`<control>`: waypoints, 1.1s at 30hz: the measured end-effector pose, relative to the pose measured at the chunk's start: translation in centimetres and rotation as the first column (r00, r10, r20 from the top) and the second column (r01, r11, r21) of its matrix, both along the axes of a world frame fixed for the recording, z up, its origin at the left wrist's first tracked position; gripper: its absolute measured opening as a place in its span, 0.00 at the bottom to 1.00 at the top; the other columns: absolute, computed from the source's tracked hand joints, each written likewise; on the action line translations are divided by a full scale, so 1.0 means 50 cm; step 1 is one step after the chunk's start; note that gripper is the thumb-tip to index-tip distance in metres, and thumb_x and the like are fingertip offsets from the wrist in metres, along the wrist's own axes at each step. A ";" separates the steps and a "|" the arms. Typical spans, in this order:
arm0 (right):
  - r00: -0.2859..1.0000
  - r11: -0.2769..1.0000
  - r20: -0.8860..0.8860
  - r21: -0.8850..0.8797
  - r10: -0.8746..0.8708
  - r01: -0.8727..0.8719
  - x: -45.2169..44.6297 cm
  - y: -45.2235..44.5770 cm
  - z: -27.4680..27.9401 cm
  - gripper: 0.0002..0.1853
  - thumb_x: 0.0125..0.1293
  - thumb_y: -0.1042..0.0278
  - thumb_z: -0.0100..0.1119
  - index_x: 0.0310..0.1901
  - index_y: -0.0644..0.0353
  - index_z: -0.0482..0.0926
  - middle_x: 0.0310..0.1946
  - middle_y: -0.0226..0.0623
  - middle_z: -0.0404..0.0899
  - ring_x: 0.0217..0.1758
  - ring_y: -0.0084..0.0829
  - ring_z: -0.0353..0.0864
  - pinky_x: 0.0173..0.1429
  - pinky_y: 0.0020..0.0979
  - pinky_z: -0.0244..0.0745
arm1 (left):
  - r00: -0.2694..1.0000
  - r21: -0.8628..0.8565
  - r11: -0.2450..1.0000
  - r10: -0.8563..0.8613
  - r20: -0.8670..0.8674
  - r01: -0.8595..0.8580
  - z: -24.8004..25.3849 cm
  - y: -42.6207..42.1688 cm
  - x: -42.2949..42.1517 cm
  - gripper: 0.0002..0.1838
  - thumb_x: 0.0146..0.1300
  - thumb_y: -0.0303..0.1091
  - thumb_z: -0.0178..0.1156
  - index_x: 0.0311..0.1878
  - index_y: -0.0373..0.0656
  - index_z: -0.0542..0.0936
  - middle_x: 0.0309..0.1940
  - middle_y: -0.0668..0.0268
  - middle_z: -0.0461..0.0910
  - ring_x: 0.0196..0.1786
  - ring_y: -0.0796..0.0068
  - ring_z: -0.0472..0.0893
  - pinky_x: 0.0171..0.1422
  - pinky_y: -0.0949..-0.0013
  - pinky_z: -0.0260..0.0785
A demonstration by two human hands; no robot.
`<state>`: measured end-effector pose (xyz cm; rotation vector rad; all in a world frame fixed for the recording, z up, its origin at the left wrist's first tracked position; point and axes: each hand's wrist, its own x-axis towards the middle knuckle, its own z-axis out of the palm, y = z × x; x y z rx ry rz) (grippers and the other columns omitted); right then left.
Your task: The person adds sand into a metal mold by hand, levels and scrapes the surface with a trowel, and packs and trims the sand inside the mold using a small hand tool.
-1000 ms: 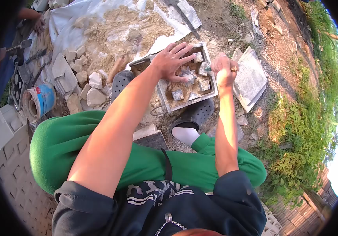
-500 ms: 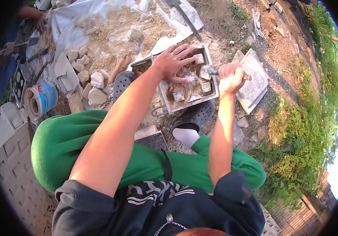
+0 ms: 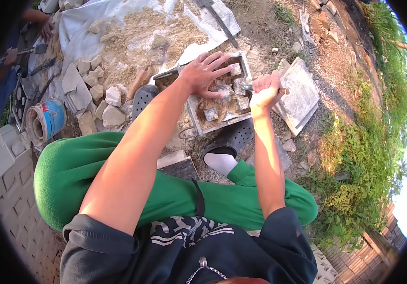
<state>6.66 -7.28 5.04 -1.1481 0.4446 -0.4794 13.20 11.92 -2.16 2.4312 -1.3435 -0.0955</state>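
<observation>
A rectangular metal mould (image 3: 192,111) with raised square blocks and sandy material inside lies on the ground between my feet. My left hand (image 3: 205,75) rests on it with the fingers spread, its thumb near a pale jagged piece (image 3: 224,88) in the middle. At the mould's right edge, my right hand (image 3: 266,90) is wrapped round a tool with a wooden handle (image 3: 284,91). The tool's greenish front part (image 3: 248,87) points left at a block (image 3: 239,85) inside the mould.
Flat slabs (image 3: 299,97) lie right of the mould. To the left are broken stones (image 3: 113,116), a blue bucket (image 3: 54,116) and a white sheet (image 3: 82,33) with sand. At the far left, another person's hand (image 3: 11,57) holds a hammer-like tool (image 3: 40,48).
My right hand with the tool moved right, then back left towards the mould. My left hand stays spread on the mould. The other person's tool has shifted slightly.
</observation>
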 end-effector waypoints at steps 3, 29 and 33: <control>0.999 1.000 0.055 -0.012 0.004 -0.004 0.002 0.004 0.049 0.25 0.72 0.63 0.48 0.15 0.52 0.56 0.12 0.24 0.59 0.13 0.19 0.54 0.19 0.28 0.47 | 1.000 -0.016 1.000 -0.002 -0.005 0.002 -0.001 0.001 0.000 0.50 0.54 0.73 0.56 0.76 0.60 0.57 0.78 0.60 0.51 0.79 0.55 0.51 0.78 0.48 0.47; 0.863 0.806 -0.095 -0.320 0.495 -0.498 -0.057 -0.077 0.057 0.20 0.69 0.64 0.46 0.18 0.60 0.65 0.15 0.24 0.63 0.19 0.18 0.60 0.25 0.26 0.54 | 0.996 0.009 0.999 -0.048 0.074 0.047 -0.003 -0.039 0.008 0.54 0.54 0.80 0.49 0.76 0.52 0.58 0.78 0.58 0.51 0.80 0.59 0.48 0.82 0.49 0.33; 0.935 0.898 0.000 -0.280 0.354 -0.340 -0.072 -0.087 0.030 0.23 0.71 0.60 0.47 0.18 0.61 0.66 0.14 0.25 0.63 0.18 0.17 0.61 0.24 0.26 0.56 | 0.999 -0.014 1.000 -0.027 0.044 0.027 0.019 -0.114 -0.037 0.58 0.51 0.82 0.49 0.75 0.46 0.59 0.77 0.56 0.53 0.80 0.58 0.49 0.82 0.46 0.31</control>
